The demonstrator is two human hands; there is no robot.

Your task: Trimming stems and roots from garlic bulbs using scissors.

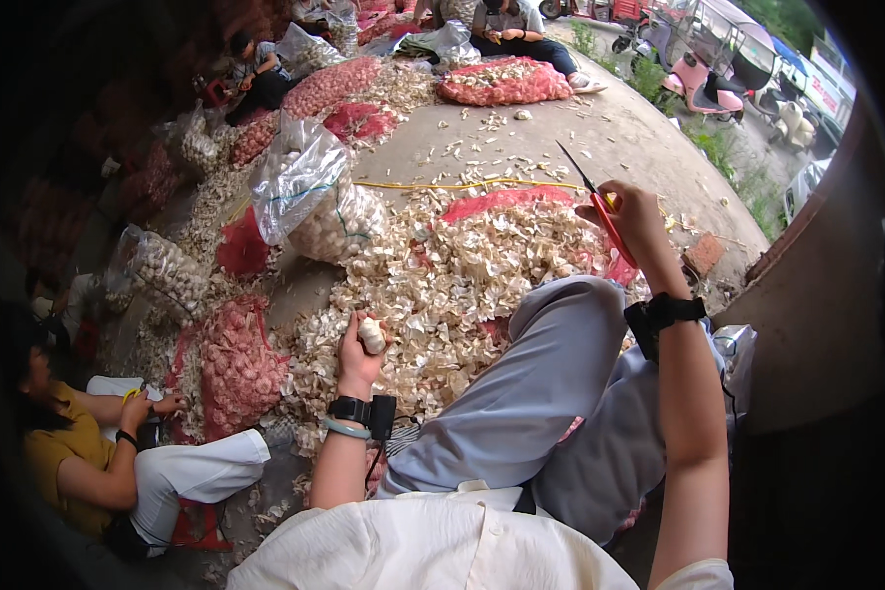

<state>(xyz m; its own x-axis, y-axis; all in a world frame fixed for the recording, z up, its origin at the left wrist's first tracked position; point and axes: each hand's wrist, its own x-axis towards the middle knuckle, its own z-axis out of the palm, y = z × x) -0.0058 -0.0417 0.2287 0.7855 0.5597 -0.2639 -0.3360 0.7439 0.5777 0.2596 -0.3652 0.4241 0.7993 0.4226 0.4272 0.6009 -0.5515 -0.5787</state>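
A white garlic bulb rests in my left hand, its fingers curled around it. Up and to the right, my right hand grips a pair of scissors with red handles; their dark blades point up and left, away from the bulb. Below and between both hands spreads a deep heap of dry garlic skins. Red mesh shows at the heap's far edge. My bent knee in grey-blue trousers lies between my forearms.
A clear plastic bag of peeled-looking bulbs stands left of the heap. A red net sack of garlic lies nearer. At left sits a co-worker in a yellow top. A brick lies beside the wall at right.
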